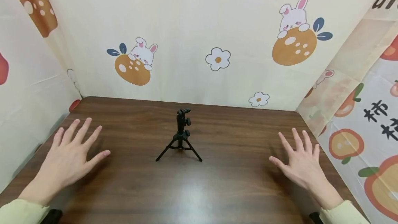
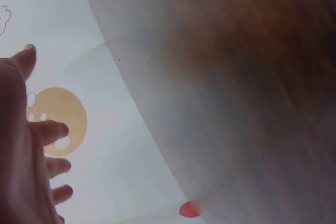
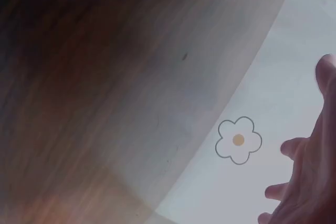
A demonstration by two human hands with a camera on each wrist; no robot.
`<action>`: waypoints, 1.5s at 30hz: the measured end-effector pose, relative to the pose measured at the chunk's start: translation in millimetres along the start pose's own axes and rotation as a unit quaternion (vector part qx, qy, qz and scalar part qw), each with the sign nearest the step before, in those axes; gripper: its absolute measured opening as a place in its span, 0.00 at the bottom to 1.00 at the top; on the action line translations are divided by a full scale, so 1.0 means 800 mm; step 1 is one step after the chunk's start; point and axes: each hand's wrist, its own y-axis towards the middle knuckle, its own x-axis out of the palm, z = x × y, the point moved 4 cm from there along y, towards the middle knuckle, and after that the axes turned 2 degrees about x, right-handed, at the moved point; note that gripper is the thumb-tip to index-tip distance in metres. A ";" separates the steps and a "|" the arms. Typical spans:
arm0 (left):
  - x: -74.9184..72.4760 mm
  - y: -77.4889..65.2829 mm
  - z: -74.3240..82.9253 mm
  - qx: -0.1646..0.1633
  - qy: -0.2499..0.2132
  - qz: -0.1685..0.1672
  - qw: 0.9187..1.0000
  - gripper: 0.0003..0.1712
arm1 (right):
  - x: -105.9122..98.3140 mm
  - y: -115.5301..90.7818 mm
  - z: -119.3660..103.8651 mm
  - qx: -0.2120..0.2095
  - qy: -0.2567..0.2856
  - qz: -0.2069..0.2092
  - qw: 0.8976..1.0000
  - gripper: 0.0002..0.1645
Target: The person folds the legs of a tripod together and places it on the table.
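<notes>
A small black tripod (image 1: pixel 180 136) stands upright on the dark wooden table (image 1: pixel 174 189), its legs spread and a few knobs along its side. To its left, my left hand (image 1: pixel 69 156) is held palm down over the table with fingers spread, holding nothing. On the other side of the tripod, my right hand (image 1: pixel 301 163) is likewise spread, palm down and free of any object. In the left wrist view, fingers of the left hand (image 2: pixel 23 145) show along the left edge. The right wrist view has the right hand (image 3: pixel 310 166) at its right edge.
A pale cloth with rabbit and flower prints (image 1: pixel 186 27) hangs behind the table's far edge. More printed cloth (image 1: pixel 342 182) borders the right side, and a white one (image 1: pixel 28 113) the left. Dark bands show at both wrists, below light sleeves (image 1: pixel 25 212).
</notes>
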 end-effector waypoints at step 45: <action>0.045 0.090 0.169 -0.049 -0.497 -0.081 0.862 0.11 | 0.007 0.111 -0.209 -0.095 0.431 -0.039 0.896 0.18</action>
